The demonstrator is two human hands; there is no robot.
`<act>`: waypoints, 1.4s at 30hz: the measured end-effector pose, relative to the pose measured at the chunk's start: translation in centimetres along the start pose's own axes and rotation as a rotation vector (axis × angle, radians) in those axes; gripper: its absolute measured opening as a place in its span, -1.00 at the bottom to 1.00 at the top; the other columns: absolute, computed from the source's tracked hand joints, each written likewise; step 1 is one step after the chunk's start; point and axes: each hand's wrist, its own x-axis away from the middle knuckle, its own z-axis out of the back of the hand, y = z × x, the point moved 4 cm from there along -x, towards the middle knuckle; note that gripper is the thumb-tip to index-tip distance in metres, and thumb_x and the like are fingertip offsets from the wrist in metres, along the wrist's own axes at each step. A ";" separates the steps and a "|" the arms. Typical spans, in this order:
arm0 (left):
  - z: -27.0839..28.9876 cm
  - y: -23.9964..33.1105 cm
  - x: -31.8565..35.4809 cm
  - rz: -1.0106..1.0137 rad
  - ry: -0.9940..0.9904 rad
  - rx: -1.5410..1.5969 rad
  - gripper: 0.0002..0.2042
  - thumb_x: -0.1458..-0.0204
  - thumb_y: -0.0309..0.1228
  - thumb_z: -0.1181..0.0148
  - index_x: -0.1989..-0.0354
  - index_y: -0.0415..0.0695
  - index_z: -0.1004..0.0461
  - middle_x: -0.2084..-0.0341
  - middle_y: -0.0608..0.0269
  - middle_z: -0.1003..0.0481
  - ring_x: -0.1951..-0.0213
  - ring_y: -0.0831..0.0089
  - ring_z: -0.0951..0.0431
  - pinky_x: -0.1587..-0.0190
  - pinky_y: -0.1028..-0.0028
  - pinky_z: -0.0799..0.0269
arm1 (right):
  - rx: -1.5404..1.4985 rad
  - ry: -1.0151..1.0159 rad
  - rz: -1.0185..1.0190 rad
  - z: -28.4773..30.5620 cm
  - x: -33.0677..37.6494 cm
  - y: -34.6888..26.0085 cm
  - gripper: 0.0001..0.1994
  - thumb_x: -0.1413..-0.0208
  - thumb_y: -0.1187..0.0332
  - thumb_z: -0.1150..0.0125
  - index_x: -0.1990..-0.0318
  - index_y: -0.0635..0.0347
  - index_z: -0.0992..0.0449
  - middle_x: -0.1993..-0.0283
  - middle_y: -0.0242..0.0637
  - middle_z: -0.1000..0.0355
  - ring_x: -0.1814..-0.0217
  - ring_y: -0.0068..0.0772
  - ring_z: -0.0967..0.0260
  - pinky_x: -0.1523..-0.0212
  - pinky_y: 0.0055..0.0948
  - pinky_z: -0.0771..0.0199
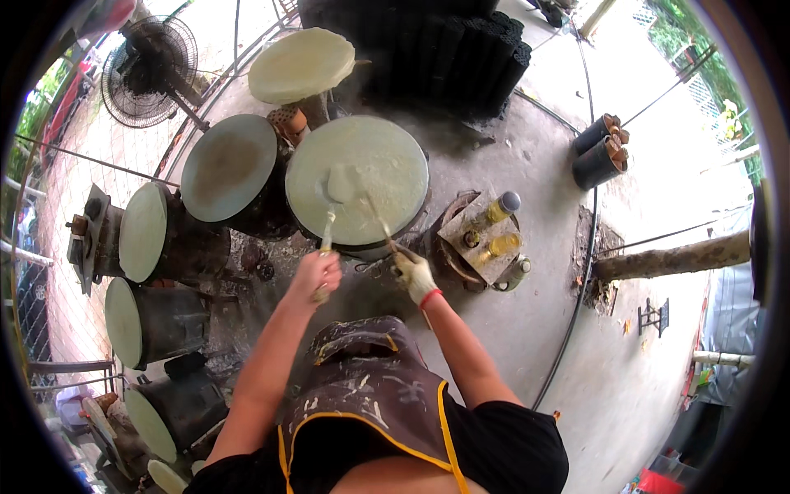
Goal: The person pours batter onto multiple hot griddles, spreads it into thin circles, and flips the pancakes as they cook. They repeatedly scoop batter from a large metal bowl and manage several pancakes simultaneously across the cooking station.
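Ahead of me is a large round griddle [387,156] coated with pale green batter. My left hand [319,276], bare, is closed round the handle of a batter-smeared ladle [328,226]; its rounded, coated head lies against the batter near the middle of the griddle. My right hand [414,274], in a whitish work glove with a red band at the wrist, grips a thin flat stick [378,216]. The stick's far end reaches onto the batter, right of the ladle, and is slightly blurred.
More round griddles on dark drum stoves curve down the left, including a bare-looking one [229,169]. A pale disc [302,66] stands behind. To the right, a stool [469,239] holds oil bottles [500,244]. A fan [149,71], black briquettes [448,62] and a floor cable [586,272] surround the area.
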 end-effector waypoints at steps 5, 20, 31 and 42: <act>-2.1 0.4 7.3 -0.120 0.013 -0.029 -0.91 -0.10 -0.49 0.07 0.24 -0.16 -0.23 0.70 0.41 -0.15 0.82 0.74 -0.07 0.83 0.69 -0.04 | 0.017 0.243 0.290 2.3 -1.8 -2.8 -0.71 -0.16 0.33 -0.01 -0.04 0.05 -0.41 0.60 -0.54 -0.23 0.69 -0.73 -0.05 0.70 -0.67 -0.05; 7.5 19.8 9.9 -0.379 0.043 -0.217 -0.93 -0.05 -0.53 0.06 0.31 -0.15 -0.21 0.73 0.41 -0.13 0.85 0.72 -0.09 0.85 0.69 -0.04 | 0.103 0.126 0.155 -13.3 -7.1 -1.0 -0.65 -0.14 0.28 -0.03 -0.11 -0.18 -0.35 0.57 -0.48 -0.24 0.73 -0.70 -0.05 0.76 -0.67 -0.06; 31.1 29.5 -8.3 -0.316 0.240 -1.064 -0.82 0.01 -0.46 0.01 0.29 -0.18 -0.14 0.62 0.06 -0.35 0.65 0.20 -0.43 0.59 0.25 -0.32 | 0.034 0.299 0.409 -37.5 -18.1 6.1 -0.63 -0.16 0.34 0.01 -0.15 -0.01 -0.32 0.41 -0.38 -0.40 0.54 -0.65 -0.30 0.53 -0.65 -0.32; 38.4 39.5 -10.0 -0.529 0.405 -1.667 -0.76 0.02 -0.51 0.08 0.13 -0.19 -0.19 0.35 -0.14 -0.45 0.26 -0.12 -0.44 0.22 0.05 -0.31 | 0.021 0.364 0.152 -46.1 -19.9 1.7 -0.63 -0.16 0.30 0.03 -0.08 0.26 -0.36 0.11 -0.17 -0.45 0.09 -0.47 -0.37 0.08 -0.63 -0.30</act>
